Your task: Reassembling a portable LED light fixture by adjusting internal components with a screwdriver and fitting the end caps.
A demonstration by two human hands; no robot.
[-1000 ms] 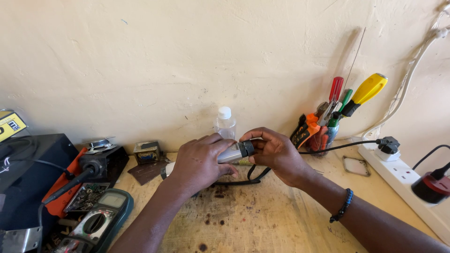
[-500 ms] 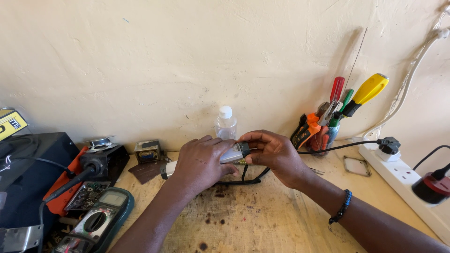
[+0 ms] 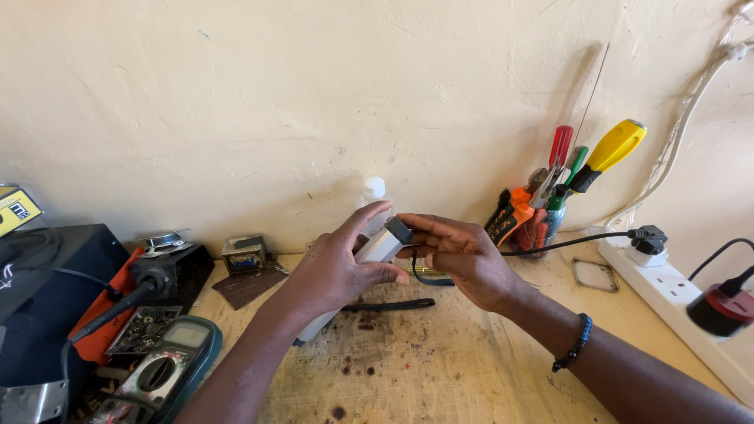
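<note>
My left hand [image 3: 334, 267] grips a long silver-white tool body [image 3: 378, 247] and holds it tilted above the wooden bench [image 3: 440, 369]. My right hand [image 3: 459, 255] pinches the dark cap [image 3: 398, 230] at the upper end of that tool. A black cable [image 3: 565, 243] runs from under my right hand to a plug [image 3: 649, 239] in the white power strip [image 3: 675, 294]. A clear plastic bottle [image 3: 372, 193] with a white cap stands behind my hands against the wall.
A jar of screwdrivers and pliers [image 3: 550, 196] stands at the back right. A green multimeter [image 3: 165, 373], a circuit board [image 3: 141, 330], a black box [image 3: 47, 275] and a small transformer [image 3: 245, 253] lie at the left. A red-and-black plug [image 3: 719, 306] sits in the strip.
Both hands have lifted the tool off the bench toward the camera and tilted it more upright. The bottle behind is now partly hidden by my fingers.
</note>
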